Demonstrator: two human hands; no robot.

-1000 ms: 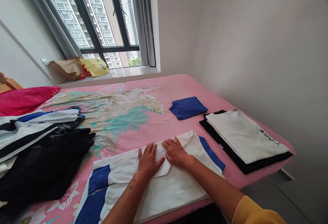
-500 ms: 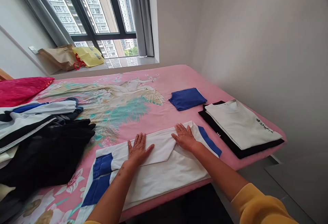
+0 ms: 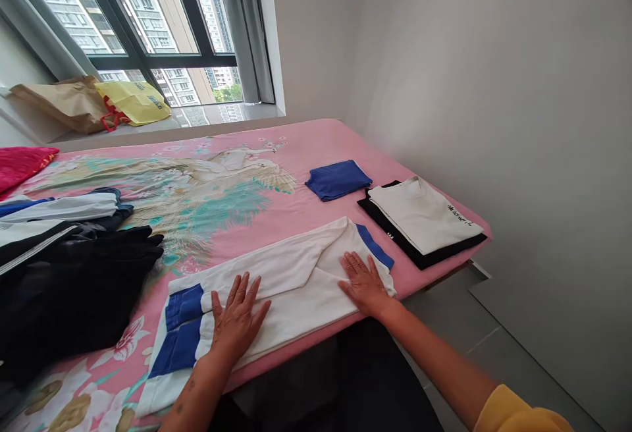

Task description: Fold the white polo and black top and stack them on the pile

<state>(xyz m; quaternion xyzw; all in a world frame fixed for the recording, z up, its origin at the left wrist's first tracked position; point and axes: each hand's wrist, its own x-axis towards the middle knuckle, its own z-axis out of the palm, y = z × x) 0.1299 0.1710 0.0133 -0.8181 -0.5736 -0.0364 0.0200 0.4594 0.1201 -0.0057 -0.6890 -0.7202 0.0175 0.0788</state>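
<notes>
A white shirt with blue panels point(image 3: 291, 280) lies partly folded along the near edge of the pink bed point(image 3: 320, 142). My left hand point(image 3: 237, 317) rests flat on its left half, fingers spread, beside the blue sleeve panel. My right hand point(image 3: 364, 282) presses flat on the right end, close to the blue collar strip. Neither hand grips the cloth.
A folded blue garment point(image 3: 338, 179) and a white shirt folded on a black one point(image 3: 422, 218) lie at the right. A heap of black and striped clothes point(image 3: 64, 267) fills the left. Paper bags point(image 3: 99, 103) sit on the window ledge. The wall runs along the right.
My hands have slid apart across the shirt, the left one toward the blue sleeve, the right one toward the near right end. The view has shifted right and back.
</notes>
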